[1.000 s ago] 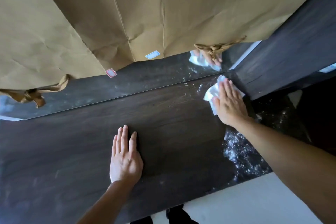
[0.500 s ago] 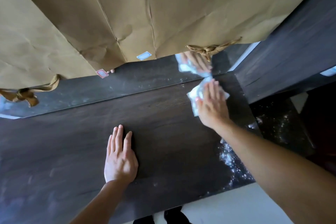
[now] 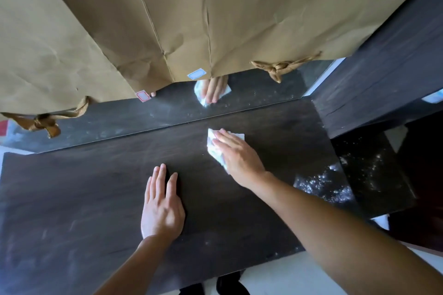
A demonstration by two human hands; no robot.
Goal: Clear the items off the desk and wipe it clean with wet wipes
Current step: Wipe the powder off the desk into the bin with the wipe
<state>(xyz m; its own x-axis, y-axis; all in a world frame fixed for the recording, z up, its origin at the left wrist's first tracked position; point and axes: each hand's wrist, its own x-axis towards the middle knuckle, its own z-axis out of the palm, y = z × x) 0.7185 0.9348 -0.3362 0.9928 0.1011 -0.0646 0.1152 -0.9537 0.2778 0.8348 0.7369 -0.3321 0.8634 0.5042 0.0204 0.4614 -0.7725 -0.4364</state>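
Note:
A dark wood desk (image 3: 96, 199) fills the lower view. My right hand (image 3: 236, 154) lies flat with straight fingers on a white wet wipe (image 3: 213, 143), pressing it onto the desktop near the middle back. My left hand (image 3: 161, 206) rests flat on the desk, fingers straight, holding nothing. A mirror strip (image 3: 119, 117) along the back edge reflects the wipe and my hand.
Brown kraft paper (image 3: 215, 12) covers the mirror above, with knotted paper ties at left (image 3: 43, 122) and right (image 3: 280, 67). A dark wood panel (image 3: 383, 74) stands at the right. White dust (image 3: 321, 187) speckles the desk's right end. Pale floor lies below.
My right hand has slid the wet wipe leftward along the back of the desk, away from the right corner. My left hand stays flat in place.

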